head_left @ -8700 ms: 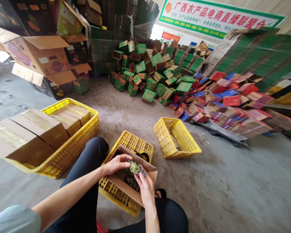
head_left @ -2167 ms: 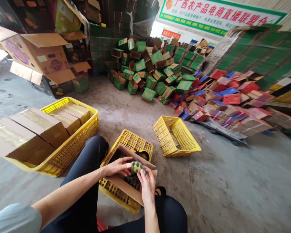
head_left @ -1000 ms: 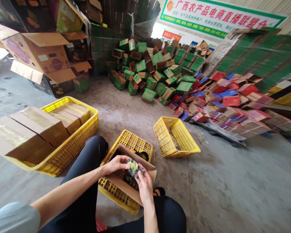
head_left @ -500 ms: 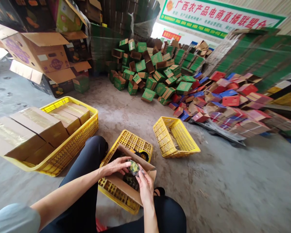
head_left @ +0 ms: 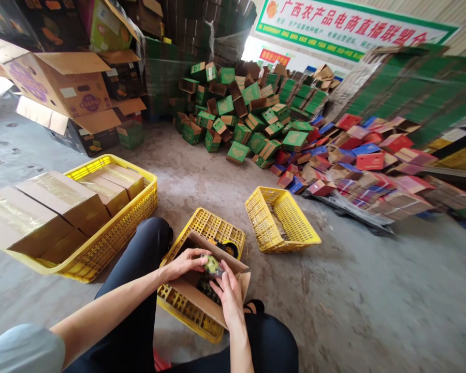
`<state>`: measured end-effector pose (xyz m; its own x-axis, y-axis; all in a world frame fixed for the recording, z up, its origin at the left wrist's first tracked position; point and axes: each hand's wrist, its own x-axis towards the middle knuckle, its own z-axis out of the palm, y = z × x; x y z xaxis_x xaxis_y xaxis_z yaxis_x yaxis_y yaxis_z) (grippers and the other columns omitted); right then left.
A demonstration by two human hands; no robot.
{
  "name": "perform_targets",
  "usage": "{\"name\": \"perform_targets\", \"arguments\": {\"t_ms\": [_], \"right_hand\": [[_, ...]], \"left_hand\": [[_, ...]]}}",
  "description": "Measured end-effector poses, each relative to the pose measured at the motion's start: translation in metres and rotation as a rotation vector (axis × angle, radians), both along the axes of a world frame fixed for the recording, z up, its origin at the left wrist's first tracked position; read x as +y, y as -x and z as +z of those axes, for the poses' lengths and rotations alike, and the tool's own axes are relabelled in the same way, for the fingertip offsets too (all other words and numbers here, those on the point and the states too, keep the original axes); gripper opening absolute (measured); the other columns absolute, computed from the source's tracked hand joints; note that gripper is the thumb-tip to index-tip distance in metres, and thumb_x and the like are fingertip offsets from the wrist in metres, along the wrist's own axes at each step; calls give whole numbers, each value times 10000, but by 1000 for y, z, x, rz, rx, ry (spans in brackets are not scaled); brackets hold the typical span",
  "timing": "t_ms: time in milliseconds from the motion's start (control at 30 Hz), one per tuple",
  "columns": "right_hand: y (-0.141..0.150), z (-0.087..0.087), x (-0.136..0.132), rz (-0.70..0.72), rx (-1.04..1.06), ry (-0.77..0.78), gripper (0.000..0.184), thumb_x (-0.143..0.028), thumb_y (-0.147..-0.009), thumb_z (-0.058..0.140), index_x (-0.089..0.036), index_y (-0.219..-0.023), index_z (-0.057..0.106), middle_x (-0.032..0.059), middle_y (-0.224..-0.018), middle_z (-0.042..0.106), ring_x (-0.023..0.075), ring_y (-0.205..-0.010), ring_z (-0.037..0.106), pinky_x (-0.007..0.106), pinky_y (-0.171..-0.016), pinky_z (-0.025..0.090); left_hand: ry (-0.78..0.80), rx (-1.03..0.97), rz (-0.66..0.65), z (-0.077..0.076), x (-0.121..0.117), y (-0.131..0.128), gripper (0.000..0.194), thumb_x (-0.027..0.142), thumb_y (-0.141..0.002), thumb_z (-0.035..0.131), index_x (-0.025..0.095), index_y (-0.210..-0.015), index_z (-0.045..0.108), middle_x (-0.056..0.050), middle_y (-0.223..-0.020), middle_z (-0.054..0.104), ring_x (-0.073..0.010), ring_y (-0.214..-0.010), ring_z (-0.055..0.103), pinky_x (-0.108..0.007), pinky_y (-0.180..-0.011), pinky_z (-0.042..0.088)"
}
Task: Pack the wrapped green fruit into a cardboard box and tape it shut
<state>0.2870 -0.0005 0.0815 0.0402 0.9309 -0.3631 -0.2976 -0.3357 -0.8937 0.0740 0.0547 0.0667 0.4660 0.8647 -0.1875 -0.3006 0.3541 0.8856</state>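
Note:
Above an open carton, my left hand (head_left: 188, 263) is closed in a pinch on the left end of a small, dark green and yellowish fruit (head_left: 213, 265) in clear, shiny wrapping. My right hand (head_left: 231, 292) is loosely curled about the fruit's other end, its fingers somewhat apart. More dark, wrapped pieces (head_left: 207, 289) lie inside the cardboard carton (head_left: 202, 298) below, partly hidden by my hands. An upturned yellow crate (head_left: 205, 220) supports the carton. Behind the carton, a black and yellow roll-like thing (head_left: 230, 248) rests on the crate.
At my left stands a yellow crate (head_left: 140, 207) full of taped cartons (head_left: 62, 194). A smaller yellow basket (head_left: 287, 217) is on the floor to the right. Green boxes (head_left: 238, 150) and red and blue boxes (head_left: 368, 160) lie heaped farther off. Large cartons (head_left: 70, 88) are stacked back left.
The fruit has turned a little and sits slightly lower and to the left. My right hand's fingers have loosened and spread from their tighter pinch.

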Motion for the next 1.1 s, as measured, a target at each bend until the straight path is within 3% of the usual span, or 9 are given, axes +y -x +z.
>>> {"name": "perform_targets", "arguments": {"t_ms": [167, 333, 567, 733, 833, 967, 1100], "right_hand": [[0, -3, -1, -13, -2, -10, 636, -617, -756, 882, -270, -1275, 761, 116, -1478, 662, 348, -1340, 641, 513, -1071, 575], [-1, -1, -1, -45, -78, -35, 695, -511, -659, 963, -240, -1270, 770, 114, -1351, 743, 367, -1281, 678, 528, -1090, 564], [0, -2, 1, -100, -179, -153, 599, -444, -646, 961, -256, -1191, 801, 96, -1305, 767, 382, -1324, 639, 537, -1128, 523], [-3, -1, 2, -73, -207, -213, 463, -402, -690, 925, -247, -1109, 806, 95, -1344, 745, 356, -1328, 631, 527, -1170, 472], [-4, 0, 1, -42, -176, -221, 597, -387, -709, 908, -275, -1273, 752, 88, -1382, 726, 347, -1347, 619, 525, -1181, 461], [-5, -1, 0, -22, -122, -213, 856, -375, -715, 915, -306, -1501, 584, 112, -1470, 667, 347, -1396, 584, 545, -1181, 458], [-1, -10, -1, -64, -75, -113, 953, -407, -729, 916, -337, -1574, 481, 99, -1452, 678, 324, -1379, 608, 535, -1133, 510]], "left_hand": [[-43, 11, -66, 4, -2, 0, 705, 493, -740, 943, 178, -1328, 716, -131, -1241, 742, -308, -1158, 694, -437, -1023, 537], [1, -24, -74, 5, -3, 0, 602, 544, -874, 817, 186, -1346, 705, -148, -1345, 695, -322, -1247, 655, -435, -1000, 557], [145, -99, -20, -7, 1, 0, 835, 433, -766, 942, 243, -1492, 575, -125, -1298, 709, -274, -1188, 691, -434, -1020, 548], [154, -103, -44, -7, 3, 1, 570, 431, -738, 960, 147, -1183, 746, -119, -1142, 756, -234, -1028, 731, -388, -973, 555], [118, -97, -55, -6, 3, 1, 462, 471, -770, 929, 133, -1046, 776, -101, -1035, 772, -216, -959, 732, -357, -943, 557], [76, -91, -22, -6, 2, 0, 462, 542, -812, 878, 120, -985, 803, -93, -955, 779, -204, -891, 724, -349, -925, 558], [15, -73, 5, 1, 1, 0, 507, 575, -830, 851, 120, -1051, 826, -111, -988, 800, -241, -938, 735, -388, -977, 543]]}}
